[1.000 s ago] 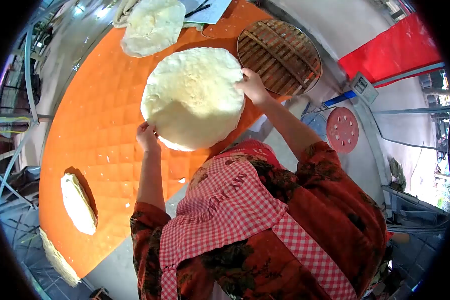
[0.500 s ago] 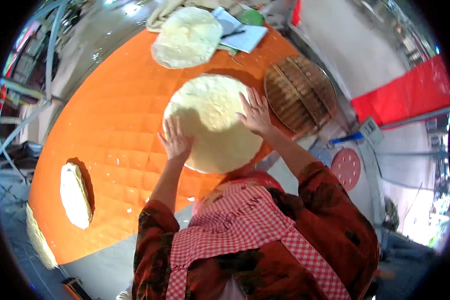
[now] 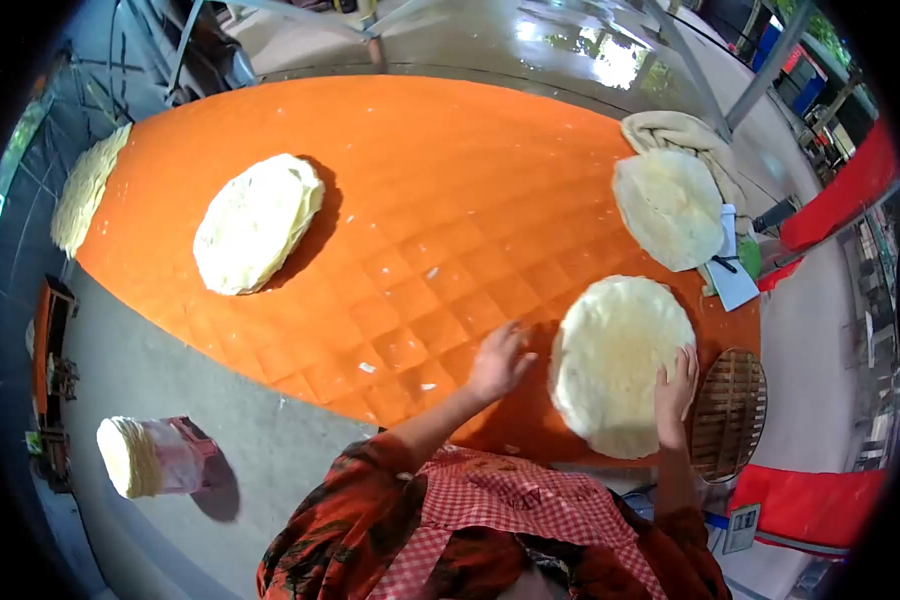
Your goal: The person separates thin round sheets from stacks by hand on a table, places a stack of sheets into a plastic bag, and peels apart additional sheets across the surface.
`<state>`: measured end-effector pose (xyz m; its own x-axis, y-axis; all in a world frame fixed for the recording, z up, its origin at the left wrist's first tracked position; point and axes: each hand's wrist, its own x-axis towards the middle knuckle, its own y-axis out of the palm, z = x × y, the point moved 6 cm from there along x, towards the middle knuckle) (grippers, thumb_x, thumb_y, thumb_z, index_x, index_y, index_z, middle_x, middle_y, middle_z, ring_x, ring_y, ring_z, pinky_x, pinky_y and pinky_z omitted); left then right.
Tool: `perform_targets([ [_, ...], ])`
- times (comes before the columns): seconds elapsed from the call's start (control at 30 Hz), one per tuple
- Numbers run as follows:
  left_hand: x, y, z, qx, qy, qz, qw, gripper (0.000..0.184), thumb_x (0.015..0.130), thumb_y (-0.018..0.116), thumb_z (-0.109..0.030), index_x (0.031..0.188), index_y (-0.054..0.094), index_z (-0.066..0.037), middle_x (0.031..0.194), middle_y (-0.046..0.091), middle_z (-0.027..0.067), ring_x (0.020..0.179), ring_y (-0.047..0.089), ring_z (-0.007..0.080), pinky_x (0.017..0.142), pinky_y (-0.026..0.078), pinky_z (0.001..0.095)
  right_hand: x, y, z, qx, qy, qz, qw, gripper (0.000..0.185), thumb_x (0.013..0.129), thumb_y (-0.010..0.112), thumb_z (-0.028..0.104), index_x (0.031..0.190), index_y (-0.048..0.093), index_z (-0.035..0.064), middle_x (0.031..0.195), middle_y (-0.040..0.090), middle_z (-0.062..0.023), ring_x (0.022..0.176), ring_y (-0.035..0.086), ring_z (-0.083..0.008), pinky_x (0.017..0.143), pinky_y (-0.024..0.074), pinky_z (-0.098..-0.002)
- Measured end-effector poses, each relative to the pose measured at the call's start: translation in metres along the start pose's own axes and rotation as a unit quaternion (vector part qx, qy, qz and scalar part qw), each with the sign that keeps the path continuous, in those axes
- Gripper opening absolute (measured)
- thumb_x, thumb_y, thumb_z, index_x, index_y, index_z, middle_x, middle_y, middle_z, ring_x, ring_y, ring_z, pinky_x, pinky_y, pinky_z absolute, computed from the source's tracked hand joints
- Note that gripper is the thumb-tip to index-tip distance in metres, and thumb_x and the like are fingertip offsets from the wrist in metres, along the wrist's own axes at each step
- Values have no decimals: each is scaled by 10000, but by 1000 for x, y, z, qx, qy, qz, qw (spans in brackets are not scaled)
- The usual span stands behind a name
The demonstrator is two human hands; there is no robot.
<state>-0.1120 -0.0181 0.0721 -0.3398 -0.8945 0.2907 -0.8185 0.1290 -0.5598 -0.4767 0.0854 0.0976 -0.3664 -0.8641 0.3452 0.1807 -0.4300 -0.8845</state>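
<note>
A round stack of pale, thin flatbreads lies on the orange tabletop in front of me, its rim uneven. My right hand rests on its right edge, fingers stretched out and holding nothing. My left hand is off to the left of the stack, over the orange cover, loosely bent with fingers apart and nothing in it. Farther back on the right lies another flatbread pile. A taller stack of flatbreads stands toward the left.
A slatted round wooden board sits at the right edge. Behind it are a paper pad with a pen and a beige cloth. More flatbreads lie at the far left corner. On the floor, flatbreads top a pink stool.
My view has swung to the left. My left hand has come off the flatbread stack and out to its left, while my right hand is still at the stack's right side.
</note>
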Motion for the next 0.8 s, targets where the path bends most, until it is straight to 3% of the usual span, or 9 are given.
perform_targets([
  [0.07,-48,-64,70,-13,-67,-93,993,267,860,631,-195,1067,586,-33,1102,572,189,1018,556,375,854,479,423,3,40,92,234,-5,48,971,358,843,638,106,1178,536,30,1206,559,-133,1122,541,-291,912,462,-357],
  [0.13,-98,-123,139,-150,-170,-141,964,158,849,638,-90,987,601,-23,945,610,155,868,609,292,767,495,366,-10,131,202,561,141,209,788,251,909,613,166,1124,571,44,1041,653,-84,933,651,-214,810,523,-315],
  [0.2,-138,-188,187,-164,-252,-169,939,160,867,636,-84,1006,597,-15,845,619,112,776,611,213,711,501,327,-18,174,361,578,205,405,679,347,915,612,243,1162,555,5,1085,648,-130,1000,647,-222,826,528,-339],
  [0.3,-167,-283,238,-227,-285,-251,897,227,914,592,-96,1106,547,17,946,595,50,824,580,118,717,486,249,-3,292,522,635,204,487,564,624,877,640,405,1280,446,-30,1230,563,-191,1125,577,-260,913,484,-387],
  [0.37,-178,-342,263,-305,-352,-282,839,265,916,581,-100,1133,521,40,988,595,92,831,609,159,724,518,289,24,367,606,628,285,497,526,738,838,667,457,1328,398,-25,1303,501,-204,1209,506,-277,979,427,-431],
  [0.5,-188,-417,292,-400,-394,-333,757,319,939,536,-128,1203,456,32,1040,590,132,876,629,206,756,531,316,71,420,711,619,318,456,555,660,829,685,424,1327,451,59,1279,544,-102,1197,500,-261,1017,396,-442],
  [0.57,-190,-431,305,-460,-399,-364,705,327,945,528,-134,1215,440,28,1055,587,139,906,632,214,774,533,317,80,427,738,683,261,507,457,655,834,686,383,1346,435,61,1317,526,-101,1212,497,-271,1002,421,-443],
  [0.67,-175,-443,327,-513,-391,-388,659,346,949,537,-191,1202,438,23,1104,574,158,990,622,256,835,522,343,81,350,754,588,347,501,532,566,857,658,214,1331,421,14,1282,540,-143,1187,519,-301,955,467,-445],
  [0.8,-142,-444,364,-577,-382,-358,627,478,948,534,-313,1275,409,13,1233,505,179,1141,537,294,934,471,394,103,402,746,560,271,492,610,519,797,633,36,1271,449,-68,1179,588,-188,1055,603,-300,926,494,-416],
])
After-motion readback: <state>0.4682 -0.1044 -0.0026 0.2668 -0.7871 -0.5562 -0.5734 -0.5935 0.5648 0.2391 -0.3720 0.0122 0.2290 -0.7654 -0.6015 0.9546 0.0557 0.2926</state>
